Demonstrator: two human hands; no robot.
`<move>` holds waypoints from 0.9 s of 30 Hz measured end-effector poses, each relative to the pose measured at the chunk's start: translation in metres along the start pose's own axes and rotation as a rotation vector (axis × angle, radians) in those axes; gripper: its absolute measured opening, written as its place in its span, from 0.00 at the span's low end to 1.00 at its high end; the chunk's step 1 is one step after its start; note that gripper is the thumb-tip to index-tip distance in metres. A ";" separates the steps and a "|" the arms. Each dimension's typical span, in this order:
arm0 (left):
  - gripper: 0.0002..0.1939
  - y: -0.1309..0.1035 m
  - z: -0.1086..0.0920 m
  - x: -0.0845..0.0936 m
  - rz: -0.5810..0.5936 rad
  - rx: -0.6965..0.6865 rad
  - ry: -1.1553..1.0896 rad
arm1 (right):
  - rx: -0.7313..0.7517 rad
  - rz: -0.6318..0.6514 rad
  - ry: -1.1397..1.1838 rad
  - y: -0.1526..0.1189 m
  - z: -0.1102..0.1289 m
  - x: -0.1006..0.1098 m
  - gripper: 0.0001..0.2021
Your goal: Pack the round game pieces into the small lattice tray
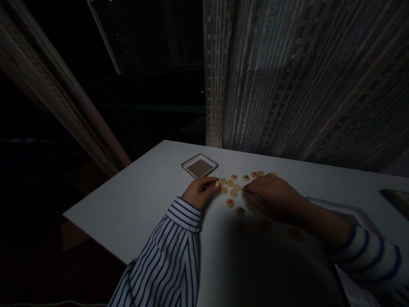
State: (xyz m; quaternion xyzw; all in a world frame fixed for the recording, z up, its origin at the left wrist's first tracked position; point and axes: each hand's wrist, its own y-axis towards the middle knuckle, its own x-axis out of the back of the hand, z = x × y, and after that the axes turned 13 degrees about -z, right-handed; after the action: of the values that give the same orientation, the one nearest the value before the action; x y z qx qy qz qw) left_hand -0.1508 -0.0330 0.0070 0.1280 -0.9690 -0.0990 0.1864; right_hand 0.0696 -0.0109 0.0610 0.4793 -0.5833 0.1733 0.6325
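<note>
Several round, pale wooden pieces lie on the white table (137,192); among them are a red-marked piece (230,203), a dark-marked piece (240,211) and a plain-faced piece (234,193). At the left edge of this group, my left hand (202,189) pinches a round piece (217,184) between thumb and fingertips. From the right, my right hand (271,194) reaches into the group with its fingers closed together, the fingertips at a piece (243,190) that they partly cover. Shadow darkens the pieces nearer to me.
A shallow square box lid or tray (200,166) lies beyond my left hand. Under my right forearm is a pale-rimmed tray (338,204), partly hidden. A dark-edged object (398,200) sits at the right edge. Curtains (255,85) hang behind the table.
</note>
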 end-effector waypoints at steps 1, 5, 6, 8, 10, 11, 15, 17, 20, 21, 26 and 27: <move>0.17 0.000 -0.002 0.000 0.000 0.030 -0.050 | 0.003 -0.008 0.001 0.000 0.000 0.000 0.12; 0.16 0.000 -0.007 0.003 0.006 0.096 -0.196 | 0.019 -0.042 0.004 0.002 0.000 -0.001 0.11; 0.17 0.000 -0.008 0.004 0.007 0.108 -0.210 | 0.020 -0.050 0.001 0.002 0.000 -0.001 0.11; 0.18 0.000 -0.009 0.005 0.003 0.127 -0.224 | 0.020 -0.061 -0.005 0.003 0.000 -0.001 0.11; 0.18 0.000 -0.010 0.006 -0.001 0.137 -0.237 | 0.024 -0.066 -0.005 0.004 0.001 0.000 0.12; 0.18 0.000 -0.010 0.007 0.000 0.141 -0.246 | 0.026 -0.064 -0.004 0.004 0.001 0.000 0.12; 0.17 0.000 -0.010 0.006 0.019 0.182 -0.286 | 0.019 -0.058 -0.007 0.007 0.003 0.001 0.12; 0.17 0.000 -0.010 0.006 0.028 0.206 -0.306 | 0.013 -0.055 -0.010 0.009 0.004 0.002 0.13; 0.18 -0.001 -0.009 0.004 0.055 0.238 -0.343 | 0.011 -0.056 -0.002 0.012 0.006 0.001 0.12; 0.19 -0.001 -0.009 0.004 0.066 0.248 -0.356 | 0.011 -0.064 0.004 0.013 0.007 0.000 0.12; 0.17 -0.001 -0.009 0.002 0.084 0.300 -0.402 | 0.009 -0.122 0.049 0.018 0.011 -0.007 0.11; 0.16 -0.002 -0.009 0.002 0.085 0.307 -0.407 | 0.010 -0.132 0.055 0.019 0.012 -0.008 0.11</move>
State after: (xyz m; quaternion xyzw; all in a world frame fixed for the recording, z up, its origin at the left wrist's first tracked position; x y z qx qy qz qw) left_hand -0.1487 -0.0363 0.0153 0.0915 -0.9948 0.0335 -0.0303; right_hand 0.0458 -0.0091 0.0593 0.5148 -0.5320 0.1471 0.6560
